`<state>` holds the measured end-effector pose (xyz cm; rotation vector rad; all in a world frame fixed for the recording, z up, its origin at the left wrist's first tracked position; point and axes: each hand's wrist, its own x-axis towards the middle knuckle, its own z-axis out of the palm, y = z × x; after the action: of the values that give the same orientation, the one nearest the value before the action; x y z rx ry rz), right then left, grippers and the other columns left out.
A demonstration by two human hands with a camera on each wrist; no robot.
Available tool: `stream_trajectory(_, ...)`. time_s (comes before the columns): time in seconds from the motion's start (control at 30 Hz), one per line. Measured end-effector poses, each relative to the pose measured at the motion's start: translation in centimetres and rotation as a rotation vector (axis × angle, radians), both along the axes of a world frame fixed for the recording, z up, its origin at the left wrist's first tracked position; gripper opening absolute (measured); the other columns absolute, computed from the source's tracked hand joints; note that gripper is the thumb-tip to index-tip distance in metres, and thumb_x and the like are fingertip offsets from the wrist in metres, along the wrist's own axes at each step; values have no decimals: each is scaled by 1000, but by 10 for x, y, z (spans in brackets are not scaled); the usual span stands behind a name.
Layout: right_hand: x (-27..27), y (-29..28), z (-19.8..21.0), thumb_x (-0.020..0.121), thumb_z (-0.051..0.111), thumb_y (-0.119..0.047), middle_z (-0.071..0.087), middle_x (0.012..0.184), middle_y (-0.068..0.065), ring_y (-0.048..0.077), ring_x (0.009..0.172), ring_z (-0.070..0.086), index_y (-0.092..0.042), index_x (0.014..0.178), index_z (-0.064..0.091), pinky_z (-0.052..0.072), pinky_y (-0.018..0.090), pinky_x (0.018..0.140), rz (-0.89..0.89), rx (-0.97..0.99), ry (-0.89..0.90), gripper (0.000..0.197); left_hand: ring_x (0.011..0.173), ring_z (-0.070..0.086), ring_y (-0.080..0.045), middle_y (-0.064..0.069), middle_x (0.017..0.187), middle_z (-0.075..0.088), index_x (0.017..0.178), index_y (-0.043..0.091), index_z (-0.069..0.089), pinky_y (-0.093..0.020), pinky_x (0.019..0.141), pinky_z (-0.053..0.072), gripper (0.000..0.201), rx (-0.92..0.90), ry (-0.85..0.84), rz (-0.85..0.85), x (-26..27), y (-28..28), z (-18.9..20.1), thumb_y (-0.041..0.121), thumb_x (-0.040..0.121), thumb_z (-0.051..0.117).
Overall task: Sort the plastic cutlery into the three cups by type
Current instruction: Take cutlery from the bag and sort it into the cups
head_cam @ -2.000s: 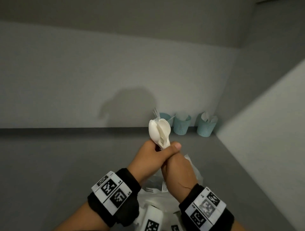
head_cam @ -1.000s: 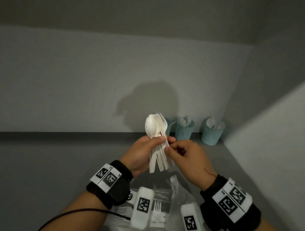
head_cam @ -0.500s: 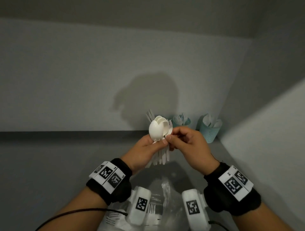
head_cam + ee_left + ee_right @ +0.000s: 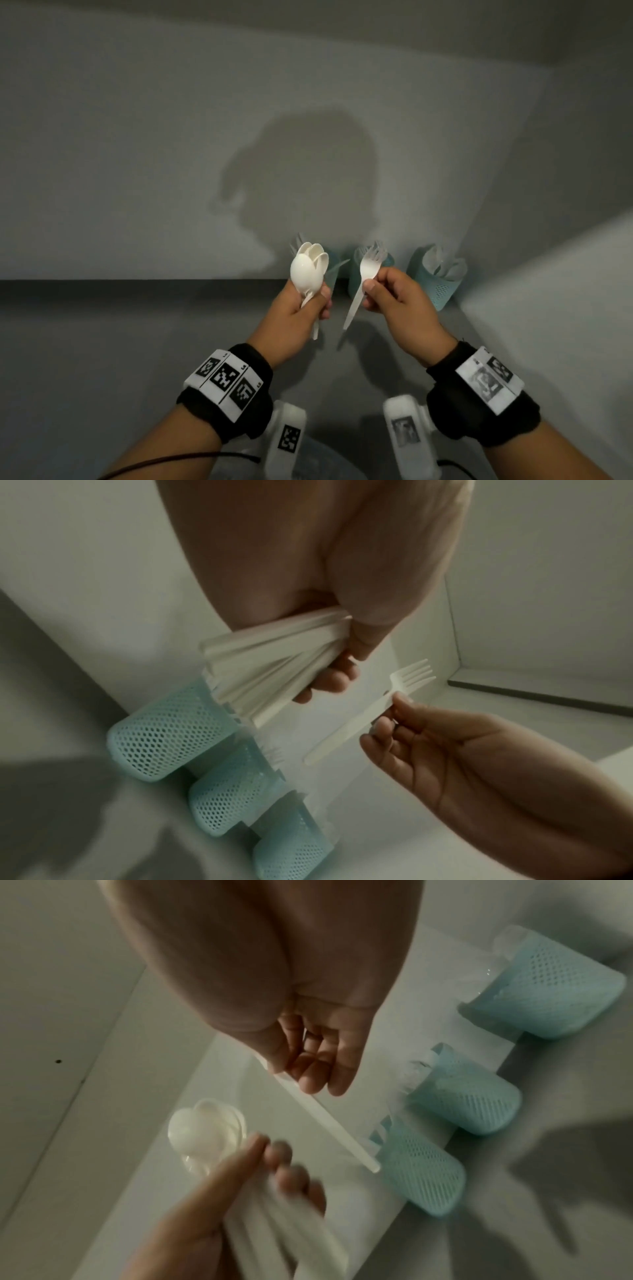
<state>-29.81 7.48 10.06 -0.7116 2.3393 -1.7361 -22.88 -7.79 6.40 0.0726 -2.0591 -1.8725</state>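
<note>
Nearest the camera, both wrists wear black bands with square-coded markers. Above the grey desk (image 4: 102,342), the left hand (image 4: 294,315) grips a bunch of white plastic spoons (image 4: 306,269), its fingers (image 4: 337,679) curled round the fanned handles, the bowls nested and pointing up. Just right of the spoons, apart from them, the right hand (image 4: 399,301) pinches a single white fork (image 4: 366,274) by the upper part of its handle between thumb and fingertips (image 4: 383,723); the tines point up and the handle's end slants down toward the spoons. Beyond the spoons, three pale blue mesh cups (image 4: 469,1093) stand in a row on the desk against the back wall (image 4: 137,154), in the corner with the side wall, each with white cutlery standing in it. A shadow falls on the back wall above the spoons.
</note>
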Motion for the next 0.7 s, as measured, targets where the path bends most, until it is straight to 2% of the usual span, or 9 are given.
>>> stream_trajectory(0.1, -52, -5, 10, 93, 53, -10, 57, 65, 5, 7, 59, 57, -18, 69, 48, 50, 35, 74, -134, 29, 61, 25, 58, 49, -4, 5, 64, 49, 96, 17, 48, -17, 62, 46, 2, -51, -21, 70, -18, -10, -13, 18, 96, 50)
stream_trajectory(0.2, -117, -17, 14, 91, 55, -17, 59, 70, 7, 22, 69, 61, -18, 68, 48, 47, 38, 72, -306, 73, 128, 24, 52, 44, -4, 11, 55, 42, 82, 17, 47, -26, 61, 45, 15, 20, -53, 86, -33, -17, -18, 19, 96, 51)
stream_trajectory(0.3, -162, -31, -6, 91, 54, -22, 67, 88, 16, 31, 90, 63, -13, 73, 54, 37, 27, 73, -362, 391, 153, 20, 49, 36, -7, 7, 54, 35, 73, 13, 40, -26, 54, 41, 25, 87, -56, 63, -46, -20, -20, 16, 97, 48)
stream_trajectory(0.37, -174, -37, -25, 90, 54, -20, 67, 90, 21, 34, 96, 64, -6, 70, 63, 39, 28, 73, -329, 585, 131, 26, 47, 34, -8, 6, 53, 32, 75, 9, 39, -26, 50, 39, 25, 120, -57, 63, -52, -20, -21, 15, 96, 49)
stream_trajectory(0.5, -183, -37, -53, 87, 59, -14, 69, 106, 21, 33, 103, 64, 4, 96, 70, 48, 32, 83, -304, 702, 75, 23, 42, 29, -10, 4, 50, 29, 76, 8, 47, -24, 44, 35, 23, 264, -71, 101, -60, -20, -21, 21, 93, 55)
stream_trajectory(0.57, -187, -36, -58, 86, 60, -12, 67, 93, 21, 26, 94, 63, 4, 86, 69, 46, 31, 75, -292, 707, 69, 18, 42, 31, -12, 0, 49, 31, 65, 12, 46, -25, 45, 36, 32, 315, -82, 135, -63, -19, -22, 24, 92, 57)
stream_trajectory(0.63, -183, -31, -52, 85, 59, -12, 55, 70, 13, 19, 81, 53, -6, 58, 57, 38, 25, 61, -294, 666, 46, 28, 43, 40, -15, -3, 48, 40, 59, 13, 49, -27, 49, 42, 37, 326, -100, 164, -65, -18, -21, 27, 92, 57)
stream_trajectory(0.67, -179, -25, -46, 86, 59, -14, 53, 65, 11, 20, 80, 52, -9, 54, 53, 36, 25, 57, -284, 650, 61, 33, 46, 46, -15, -5, 50, 46, 58, 12, 51, -27, 53, 45, 38, 308, -104, 175, -65, -18, -22, 28, 93, 56)
stream_trajectory(0.7, -170, -19, -38, 87, 59, -17, 59, 71, 13, 24, 85, 56, -8, 62, 60, 40, 26, 62, -287, 615, 76, 27, 51, 51, -14, -5, 53, 51, 58, 12, 54, -26, 58, 48, 39, 286, -103, 183, -65, -18, -20, 29, 93, 56)
